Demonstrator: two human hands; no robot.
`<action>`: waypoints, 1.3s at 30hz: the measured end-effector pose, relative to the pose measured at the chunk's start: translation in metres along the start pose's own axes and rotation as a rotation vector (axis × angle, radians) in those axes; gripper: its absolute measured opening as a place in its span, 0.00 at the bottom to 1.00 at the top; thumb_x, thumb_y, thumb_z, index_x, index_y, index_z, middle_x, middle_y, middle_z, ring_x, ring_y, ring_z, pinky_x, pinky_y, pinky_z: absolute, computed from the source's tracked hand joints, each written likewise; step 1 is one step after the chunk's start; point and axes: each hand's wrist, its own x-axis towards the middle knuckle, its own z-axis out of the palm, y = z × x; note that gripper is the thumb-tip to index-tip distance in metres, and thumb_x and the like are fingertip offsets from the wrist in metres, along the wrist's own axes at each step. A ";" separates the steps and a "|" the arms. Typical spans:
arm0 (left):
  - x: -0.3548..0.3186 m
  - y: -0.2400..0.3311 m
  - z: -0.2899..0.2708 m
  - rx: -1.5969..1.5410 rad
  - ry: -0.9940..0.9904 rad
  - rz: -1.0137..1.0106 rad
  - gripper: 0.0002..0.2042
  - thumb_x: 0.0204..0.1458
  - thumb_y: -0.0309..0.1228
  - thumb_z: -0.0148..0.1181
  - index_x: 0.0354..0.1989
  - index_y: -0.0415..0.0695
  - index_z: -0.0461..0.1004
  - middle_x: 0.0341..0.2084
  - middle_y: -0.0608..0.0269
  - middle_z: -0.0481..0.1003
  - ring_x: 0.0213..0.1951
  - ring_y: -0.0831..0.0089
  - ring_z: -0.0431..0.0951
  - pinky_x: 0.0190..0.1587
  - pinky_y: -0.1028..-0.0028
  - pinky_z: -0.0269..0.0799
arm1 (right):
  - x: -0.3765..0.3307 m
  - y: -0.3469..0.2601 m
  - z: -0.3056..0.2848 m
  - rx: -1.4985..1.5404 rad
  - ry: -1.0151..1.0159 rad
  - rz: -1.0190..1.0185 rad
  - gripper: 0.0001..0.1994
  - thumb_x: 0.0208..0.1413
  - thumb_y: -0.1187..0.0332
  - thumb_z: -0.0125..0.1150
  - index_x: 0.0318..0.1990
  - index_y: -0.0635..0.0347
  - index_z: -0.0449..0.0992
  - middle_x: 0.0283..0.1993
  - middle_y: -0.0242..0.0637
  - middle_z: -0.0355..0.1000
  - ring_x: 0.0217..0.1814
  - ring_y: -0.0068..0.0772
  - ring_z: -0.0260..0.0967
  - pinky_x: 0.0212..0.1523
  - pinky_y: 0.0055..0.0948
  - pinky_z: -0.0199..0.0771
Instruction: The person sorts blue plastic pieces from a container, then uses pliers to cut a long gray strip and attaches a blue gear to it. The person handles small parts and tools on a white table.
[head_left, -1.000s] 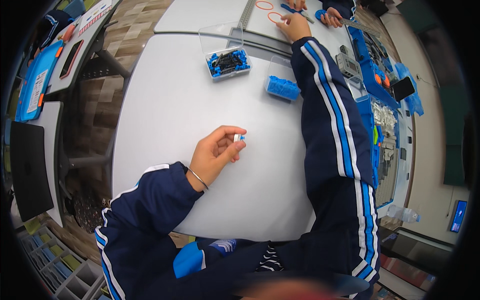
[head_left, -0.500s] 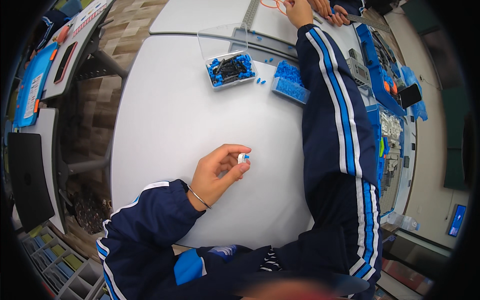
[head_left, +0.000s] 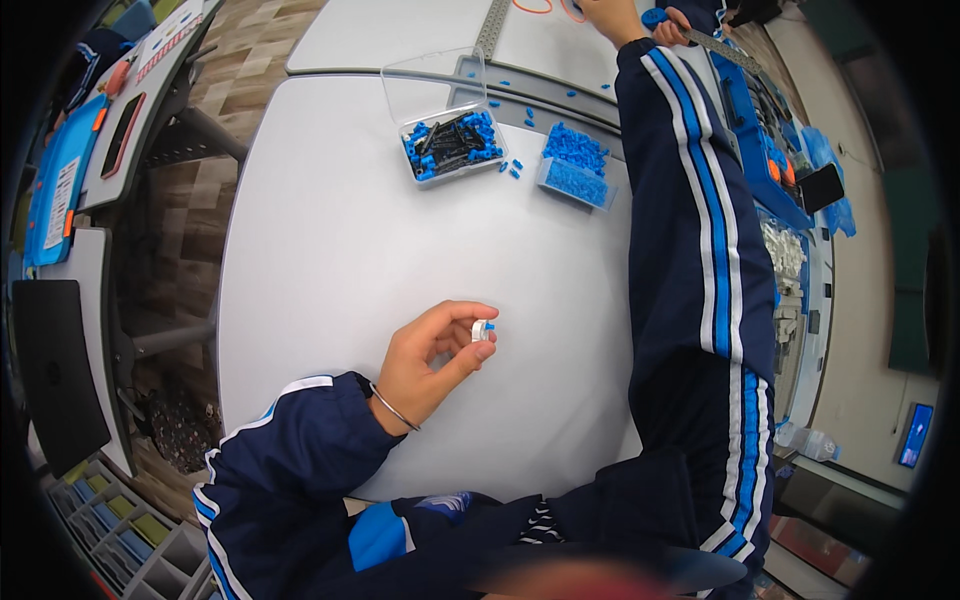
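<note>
Sm. white piece (head_left: 479, 331) w/ blue stub (head_left: 491, 327) is pinched btwn thumb & index of L hand (head_left: 425, 360), at the fingertips, R of the palm, over the near-middle part of the table (head_left: 330, 210). Vs. half a sec ago: same pinch, stub pointing R then as now; R sleeve (head_left: 680, 200) has shifted R, so the blue-peg box (head_left: 575, 196) it partly covered now shows its R side. White body's longer side runs approx. near–far; stub sticks out R, crosswise to it. Hands well apart: R hand (head_left: 612, 17) is at far edge of view, partly cut off, near an orange ring (head_left: 532, 10); can't tell if it grips anything. Beyond L hand, toward table's far side: black-&-blue parts box (head_left: 455, 176), clear lid (head_left: 430, 80) raised at its far side; blue-peg box to its R; loose pegs (head_left: 515, 172) btwn the two. More pegs on grey strip (head_left: 552, 108) just past. Far R, another person's hand (head_left: 672, 28) at one end of metal ruler (head_left: 722, 48).
</note>
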 end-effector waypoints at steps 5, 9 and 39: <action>0.001 0.000 0.000 -0.039 0.017 0.010 0.16 0.60 0.25 0.63 0.56 0.38 0.73 0.36 0.66 0.77 0.34 0.81 0.76 0.37 0.80 0.72 | -0.008 -0.016 0.031 -0.175 -0.004 -0.280 0.04 0.47 0.73 0.68 0.30 0.62 0.83 0.32 0.47 0.77 0.39 0.49 0.75 0.42 0.41 0.73; 0.001 0.000 -0.001 -0.022 0.008 0.005 0.16 0.60 0.24 0.63 0.56 0.38 0.73 0.37 0.65 0.77 0.36 0.81 0.77 0.39 0.80 0.73 | -0.003 -0.023 0.047 -0.191 -0.011 -0.337 0.02 0.48 0.73 0.66 0.27 0.61 0.80 0.34 0.47 0.75 0.41 0.50 0.74 0.43 0.43 0.72; 0.004 -0.012 0.003 0.089 -0.016 0.060 0.15 0.63 0.28 0.59 0.57 0.39 0.72 0.39 0.61 0.77 0.32 0.83 0.72 0.37 0.81 0.69 | -0.078 -0.127 -0.282 -0.495 -0.469 -0.109 0.17 0.64 0.57 0.59 0.35 0.66 0.77 0.32 0.50 0.75 0.34 0.45 0.72 0.35 0.41 0.69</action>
